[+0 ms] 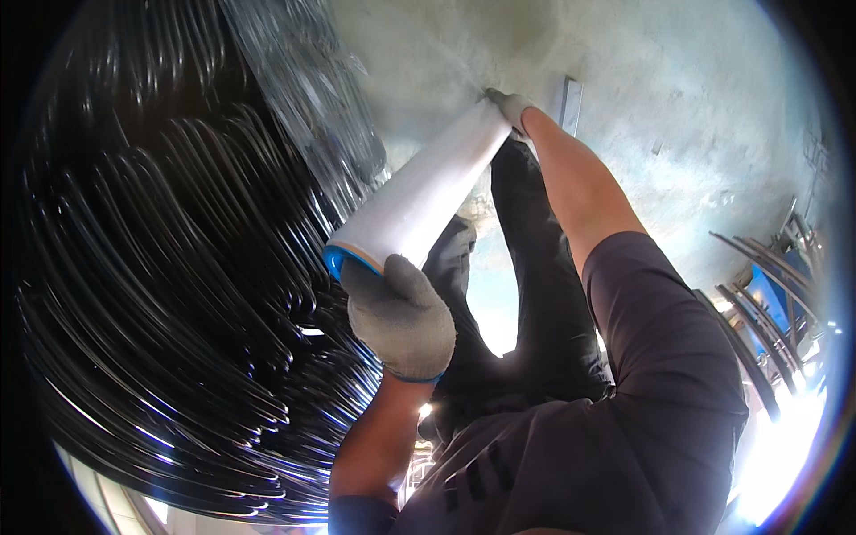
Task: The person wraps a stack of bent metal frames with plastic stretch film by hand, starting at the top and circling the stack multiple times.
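A long white roll of stretch film [428,183] with a blue core slants between my two gloved hands. My left hand [401,321] grips its nearer, lower end, the fingers reaching into the core and the thumb outside on the rim. At the far, upper end, my right hand [511,109] is closed around the roll's edge; its fingers are partly hidden. Just left of the roll, a band of clear film [308,89] lies over a big stack of glossy black coiled tubing [169,259]. The roll's lower end is close beside the coils.
Grey, stained concrete floor [704,116] stretches ahead and to the right. A pale flat bar [572,105] lies beyond my right hand. Several curved dark bars [758,330] stand at the right, with a blue object [769,299] among them. My legs are beneath the roll.
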A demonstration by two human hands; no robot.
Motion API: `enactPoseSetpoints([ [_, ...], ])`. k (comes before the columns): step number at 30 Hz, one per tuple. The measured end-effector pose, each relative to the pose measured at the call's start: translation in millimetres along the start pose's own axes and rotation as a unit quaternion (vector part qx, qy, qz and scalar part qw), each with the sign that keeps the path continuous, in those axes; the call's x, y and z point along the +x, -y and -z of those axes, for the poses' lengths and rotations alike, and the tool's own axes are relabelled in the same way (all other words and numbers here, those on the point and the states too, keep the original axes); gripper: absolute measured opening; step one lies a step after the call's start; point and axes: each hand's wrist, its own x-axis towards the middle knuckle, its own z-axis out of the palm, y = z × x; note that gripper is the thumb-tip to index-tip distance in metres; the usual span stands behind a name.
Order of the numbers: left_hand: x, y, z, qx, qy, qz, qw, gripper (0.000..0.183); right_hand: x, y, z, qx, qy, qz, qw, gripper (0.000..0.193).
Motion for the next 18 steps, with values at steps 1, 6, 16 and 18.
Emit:
enactPoseSetpoints([
  [1,-5.3,1.8,-2.0,-0.005,-0.005,0.007,1.000,0.045,-0.5,-4.1,-8.1,0.008,-0.002,0.015,1.000,0.085],
  [6,-22.7,14.5,-17.4,0.027,-0.001,0.042,0.999,0.048,-57.2,14.7,-31.1,-0.092,0.004,0.057,0.994,0.091],
  [16,-76.0,29.8,-85.7,-0.049,0.003,0.125,0.991,0.051,104.2,-101.6,-117.9,-0.022,0.020,0.041,0.999,0.087],
  [18,-88.3,49.9,-90.0,-0.046,0.013,0.162,0.986,0.050,63.6,-88.7,-133.4,0.006,0.111,-0.021,0.994,0.085],
])
